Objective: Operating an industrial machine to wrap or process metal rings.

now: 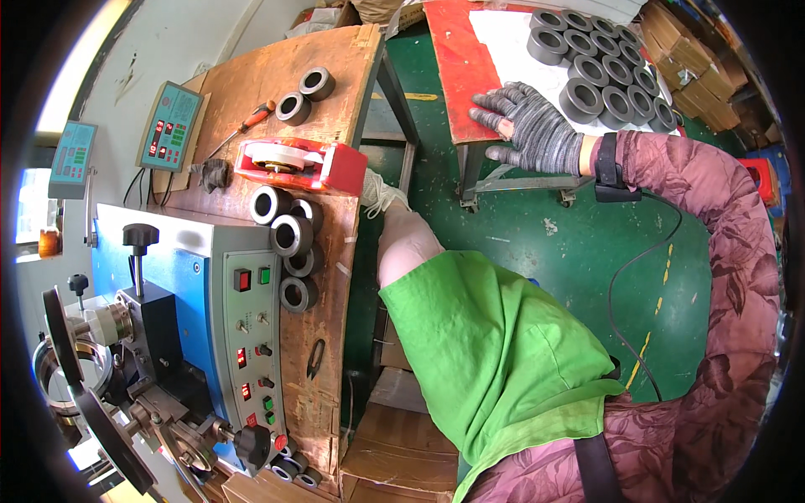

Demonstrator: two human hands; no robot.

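Observation:
My right hand (537, 130), in a grey knitted glove with some fingertips bare, reaches over the near corner of a red-topped table (457, 67). Its fingers are spread and nothing is in them; whether they touch the tabletop I cannot tell. Just right of the hand, several thick dark-grey rings (580, 101) stand close together in rows on a white sheet (503, 42). My left hand is out of view. On the wooden bench (327, 369) at left, more grey rings (291, 236) lie beside a red tape dispenser (302, 166), with two other rings (316, 82) farther back.
A blue and white machine (251, 335) with buttons and a black handwheel (92, 402) fills the lower left. Nearby are digital display boxes (170, 126), an orange-handled screwdriver (251, 119) and small black snips (315, 359). Cardboard boxes (402, 427) sit below the bench. A cable (616, 293) hangs from my right wrist.

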